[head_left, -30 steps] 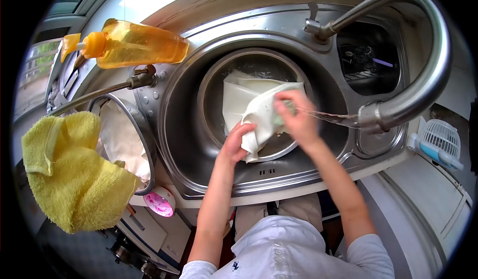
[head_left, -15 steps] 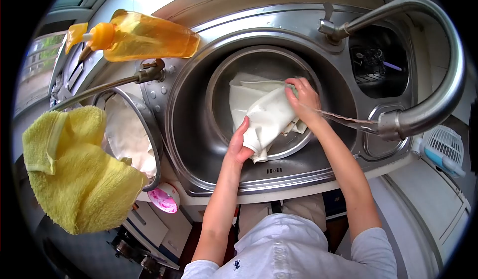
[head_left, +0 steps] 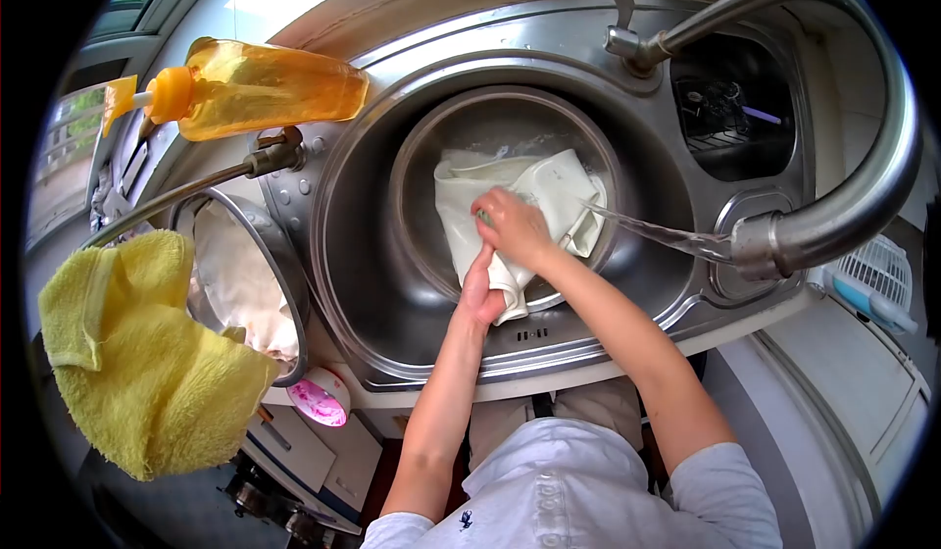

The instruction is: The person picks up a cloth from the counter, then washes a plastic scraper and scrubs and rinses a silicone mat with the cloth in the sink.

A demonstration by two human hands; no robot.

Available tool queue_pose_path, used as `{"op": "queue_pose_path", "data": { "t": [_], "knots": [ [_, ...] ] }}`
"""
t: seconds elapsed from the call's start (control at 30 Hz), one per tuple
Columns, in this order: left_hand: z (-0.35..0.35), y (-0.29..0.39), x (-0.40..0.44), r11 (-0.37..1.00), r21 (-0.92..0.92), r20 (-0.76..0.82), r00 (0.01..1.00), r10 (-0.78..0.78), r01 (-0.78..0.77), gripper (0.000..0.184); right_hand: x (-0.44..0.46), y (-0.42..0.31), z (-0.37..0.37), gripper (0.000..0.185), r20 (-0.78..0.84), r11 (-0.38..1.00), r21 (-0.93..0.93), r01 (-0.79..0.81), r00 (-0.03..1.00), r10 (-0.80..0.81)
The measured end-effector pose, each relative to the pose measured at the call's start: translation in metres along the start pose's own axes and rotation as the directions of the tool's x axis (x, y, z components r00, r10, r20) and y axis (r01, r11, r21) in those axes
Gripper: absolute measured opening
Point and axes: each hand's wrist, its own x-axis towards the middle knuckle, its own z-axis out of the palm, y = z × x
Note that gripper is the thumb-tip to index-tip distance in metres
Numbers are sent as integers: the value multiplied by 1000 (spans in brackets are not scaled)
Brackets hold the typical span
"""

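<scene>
The white cloth (head_left: 564,191) lies in the round basin (head_left: 402,186), inside the sink (head_left: 358,255). The left hand (head_left: 480,292) has its fingers on the cloth. The right hand (head_left: 515,227) has curled fingers, closed around something small and green.

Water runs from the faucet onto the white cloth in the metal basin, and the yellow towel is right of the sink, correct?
No, the yellow towel is left of the sink, as the head view shows. Water does run from the faucet onto the white cloth in the metal basin.
</scene>
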Motion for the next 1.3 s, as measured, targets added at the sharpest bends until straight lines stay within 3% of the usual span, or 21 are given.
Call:
{"op": "queue_pose_path", "data": {
  "t": [0.13, 0.2, 0.23, 0.3, 0.37, 0.43, 0.47, 0.57, 0.6, 0.67, 0.7, 0.77, 0.83, 0.87, 0.9, 0.93, 1.07, 1.17, 1.23, 1.27, 1.3],
  "knots": [
    [11, -1, -9, 987, 151, -112, 991, 67, -49, 47, 17, 46, -8, 18, -70, 954, -287, 80, 992, -104],
    [23, 0, -21, 961, 272, -134, 987, 94, -54, 49, 21, 64, -26, 14, -33, 777, -618, 119, 984, -177],
    [26, 1, -25, 960, 273, -130, 987, 100, -61, 49, 23, 67, -38, 14, -35, 776, -619, 123, 982, -183],
    [32, 4, -32, 895, 427, -118, 974, 195, -128, 49, 27, 72, -61, 15, -176, 817, -574, -62, 983, -49],
    [38, 16, -46, 840, 525, -114, 967, 227, -135, 46, 23, 67, -69, 17, -177, 852, -519, -67, 984, -31],
    [50, 32, -65, 556, 791, -2, 908, 419, -255, 47, 20, 61, -72, 19, -174, 888, -455, -63, 985, -19],
    [58, 43, -80, 523, 809, -10, 883, 469, -268, 54, 17, 59, -74, 19, -213, 906, -416, -77, 977, -15],
    [44, 52, -88, 795, 429, 10, 882, 471, -429, 54, 12, 59, -65, 25, -220, 937, -328, -118, 974, 46],
    [36, 49, -85, 792, 428, 12, 879, 477, -436, 54, 10, 57, -58, 31, -267, 949, -278, -149, 961, 72],
    [25, 36, -74, 934, 47, 37, 935, 352, -353, 54, 4, 55, -45, 48, -347, 975, -180, -133, 936, 64],
    [25, 32, -68, 934, 41, 38, 935, 353, -355, 54, 0, 55, -39, 48, -344, 974, -185, -130, 937, 60],
    [25, 24, -57, 940, 253, -38, 969, 244, -227, 53, -6, 56, -27, 53, -251, 938, -324, -119, 967, 36],
    [34, 27, -53, 939, 227, 20, 965, 262, -259, 55, -2, 61, -32, 47, -177, 952, -294, -84, 984, 33],
    [37, 29, -51, 953, 94, 132, 952, 275, -288, 55, 2, 64, -37, 43, -153, 974, 42, -223, 962, 227],
    [41, 32, -51, 954, -40, 244, 923, 298, -297, 55, 8, 61, -44, 39, -63, 863, 364, -350, 916, 397],
    [48, 33, -51, 961, -81, 257, 926, 278, -266, 56, 4, 40, -60, 38, -40, 800, 487, -350, 906, 420],
    [63, 22, -48, 962, -58, 299, 915, 273, -268, 58, -42, -52, -87, 35, -68, 844, 527, -95, 986, 153],
    [62, 14, -38, 970, -58, 359, 902, 241, -236, 61, -57, -74, -63, 36, -39, 938, 236, 254, 967, -253],
    [46, 9, -28, 958, -286, 561, 806, 188, -24, 62, -42, -60, -44, 33, -48, 945, 211, 248, 969, -244],
    [44, 5, -30, 963, -221, 292, 931, 218, -155, 59, -32, -50, -37, 33, -45, 944, 215, 251, 968, -247],
    [44, 0, -27, 962, -222, 289, 932, 218, -156, 59, -19, -42, -34, 31, -39, 979, 81, 186, 982, -183]
  ]
}}
